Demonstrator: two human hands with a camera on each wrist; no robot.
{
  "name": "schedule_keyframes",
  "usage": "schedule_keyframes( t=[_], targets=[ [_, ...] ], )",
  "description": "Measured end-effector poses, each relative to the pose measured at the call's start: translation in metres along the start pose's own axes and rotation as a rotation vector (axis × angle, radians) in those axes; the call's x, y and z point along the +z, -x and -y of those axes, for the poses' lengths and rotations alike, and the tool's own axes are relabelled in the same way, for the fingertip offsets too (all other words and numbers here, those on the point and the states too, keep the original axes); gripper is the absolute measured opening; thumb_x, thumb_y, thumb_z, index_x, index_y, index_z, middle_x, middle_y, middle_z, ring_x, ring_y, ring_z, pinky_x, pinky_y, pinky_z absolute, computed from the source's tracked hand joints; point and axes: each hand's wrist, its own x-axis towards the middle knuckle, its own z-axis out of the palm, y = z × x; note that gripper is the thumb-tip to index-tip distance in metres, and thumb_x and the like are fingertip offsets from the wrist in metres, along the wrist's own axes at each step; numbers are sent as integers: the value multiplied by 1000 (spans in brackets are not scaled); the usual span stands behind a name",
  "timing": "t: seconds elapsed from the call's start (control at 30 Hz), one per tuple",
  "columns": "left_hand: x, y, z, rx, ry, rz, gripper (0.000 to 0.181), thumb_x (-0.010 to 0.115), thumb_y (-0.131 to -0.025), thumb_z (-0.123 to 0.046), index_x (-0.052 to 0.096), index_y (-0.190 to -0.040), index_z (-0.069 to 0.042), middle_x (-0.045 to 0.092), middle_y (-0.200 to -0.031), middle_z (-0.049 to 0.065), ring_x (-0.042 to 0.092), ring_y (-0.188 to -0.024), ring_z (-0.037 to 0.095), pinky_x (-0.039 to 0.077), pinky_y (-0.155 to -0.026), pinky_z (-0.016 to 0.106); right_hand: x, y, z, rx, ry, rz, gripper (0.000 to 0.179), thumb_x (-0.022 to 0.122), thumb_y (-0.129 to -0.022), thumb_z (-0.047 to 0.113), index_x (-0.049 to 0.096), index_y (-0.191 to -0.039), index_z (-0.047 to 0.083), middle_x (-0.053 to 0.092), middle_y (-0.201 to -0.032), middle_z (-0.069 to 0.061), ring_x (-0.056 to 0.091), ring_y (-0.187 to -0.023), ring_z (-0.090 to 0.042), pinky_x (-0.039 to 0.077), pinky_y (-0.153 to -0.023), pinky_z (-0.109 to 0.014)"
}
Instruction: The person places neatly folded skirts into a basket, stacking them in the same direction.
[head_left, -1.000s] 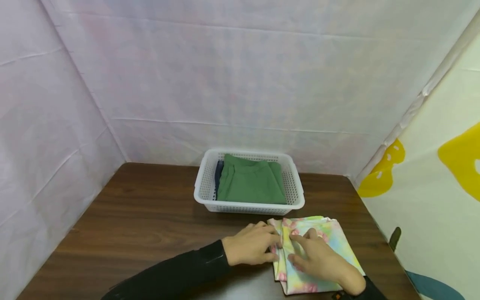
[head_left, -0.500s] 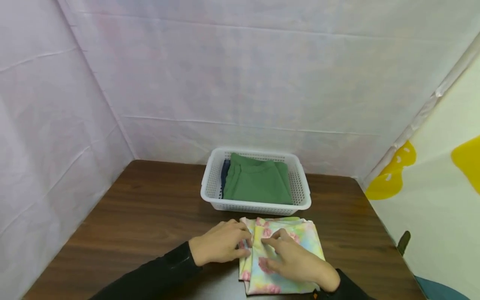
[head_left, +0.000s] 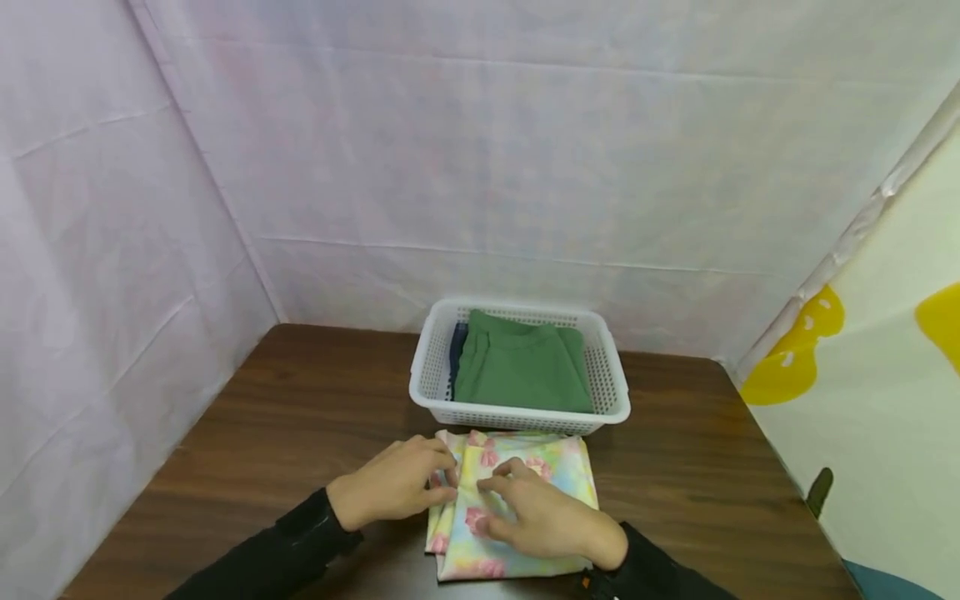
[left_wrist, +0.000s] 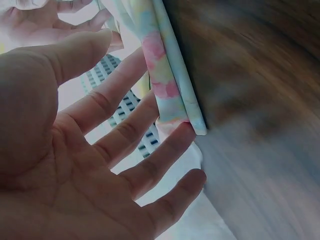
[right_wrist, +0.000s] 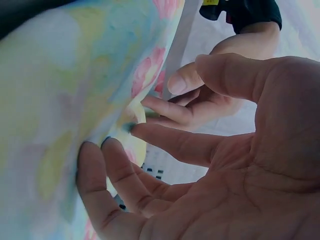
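Note:
A folded cloth item [head_left: 566,467] with a pastel floral print in yellow, blue and pink lies flat on the table before the basket. My left hand [head_left: 401,483] is at its left edge; in the left wrist view, the spread fingers [left_wrist: 160,155] touch the folded layers. Over the middle of the cloth is my right hand [head_left: 543,517], palm down, its fingertips resting on the print in the right wrist view. Neither hand grips it. Behind stands a white perforated basket [head_left: 517,417] holding a folded green garment [head_left: 525,371].
A dark blue item [head_left: 457,354] shows at the left inside the basket, partly under the green garment. Brown wood-grain table [head_left: 315,400] extends left and right of the cloth. White sheeting [head_left: 487,167] hangs behind, and a sheet with yellow shapes [head_left: 787,367] on the right.
The folded cloth has slid left along the table with both hands on it, from right of the basket to in front of it. The camera view has shifted slightly.

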Motion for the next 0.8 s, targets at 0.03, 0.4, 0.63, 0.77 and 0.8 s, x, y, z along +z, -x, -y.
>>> schedule_keyframes(
  t=[0.03, 0.4, 0.63, 0.77, 0.8],
  targets=[
    [0, 2, 2, -14, 7, -2, 15, 88, -107, -35, 87, -115, -23, 80, -128, -3, 70, -107, 19, 62, -89, 46, 1, -2, 1, -3, 4, -3, 57, 77, -114, 40, 70, -159, 5, 64, -155, -16, 74, -116, -15, 64, -97, -32],
    [4, 10, 12, -89, 188, -45, 23, 86, -109, -33, 87, -123, -14, 73, -149, 14, 70, -138, 42, 66, -105, 58, -14, 2, -9, -9, -186, -17, 56, 74, -117, 38, 66, -160, 3, 68, -156, -20, 78, -121, -30, 69, -94, -31],
    [7, 18, 9, -255, 261, -171, 50, 92, -104, -26, 74, -147, -7, 57, -163, 28, 69, -141, 44, 63, -113, 65, -41, 34, -39, 53, -293, -93, 58, 69, -120, 37, 62, -164, 0, 64, -163, -26, 77, -128, -37, 71, -95, -44],
    [3, 22, 8, -353, 282, -197, 66, 94, -102, -28, 67, -157, -3, 65, -149, 22, 72, -125, 33, 65, -106, 56, -54, 52, -60, 111, -311, -135, 60, 67, -121, 38, 60, -165, -2, 61, -168, -29, 76, -133, -40, 70, -102, -51],
    [2, 23, 8, -368, 286, -193, 69, 94, -102, -29, 65, -157, -1, 67, -145, 21, 72, -120, 30, 65, -101, 54, -56, 56, -66, 132, -317, -147, 60, 66, -121, 38, 59, -165, -3, 61, -168, -30, 75, -135, -41, 70, -103, -53]
  ],
)
